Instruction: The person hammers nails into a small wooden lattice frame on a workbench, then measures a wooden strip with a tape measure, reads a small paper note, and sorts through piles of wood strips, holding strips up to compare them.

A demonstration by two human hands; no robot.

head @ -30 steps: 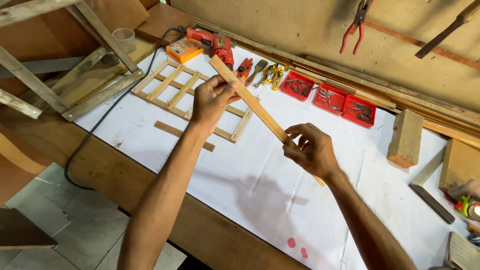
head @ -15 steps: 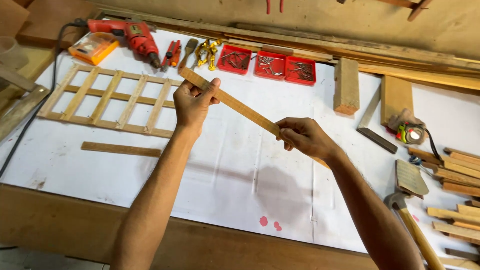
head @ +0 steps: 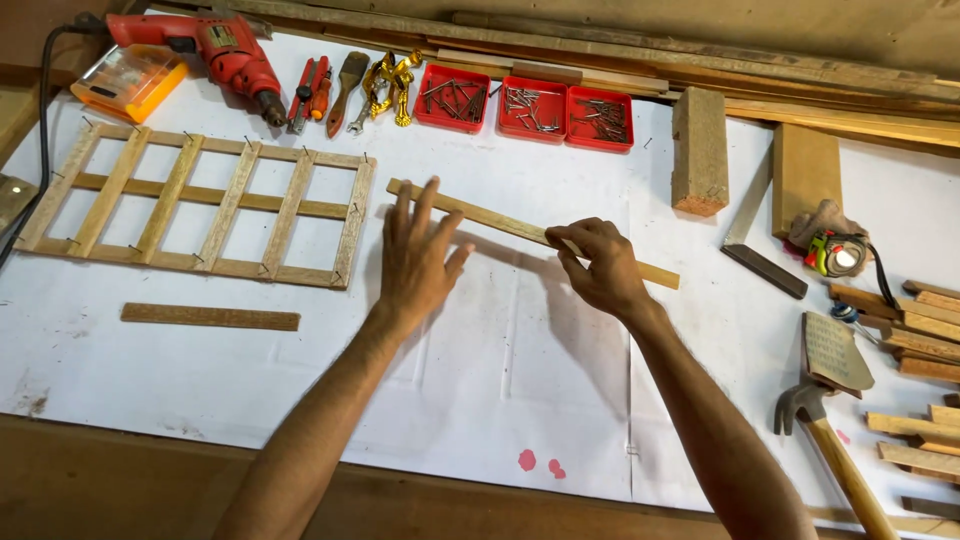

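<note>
Placement is the step, I judge: right hand [head: 600, 265] pinching the wooden slat [head: 520, 230], left hand [head: 415, 255] spread flat beside it, alignment toward the lattice frame [head: 205, 205] seemingly next.

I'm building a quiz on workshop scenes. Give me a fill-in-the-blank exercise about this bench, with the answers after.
1. The right hand pinches a long thin wooden ____.
2. The left hand is spread ____ with fingers extended beside the long thin wooden slat.
3. The three nail trays are ____ in colour.
4. The slatted wooden lattice frame lies to the ____ of both hands.

Answers: slat; open; red; left
</note>
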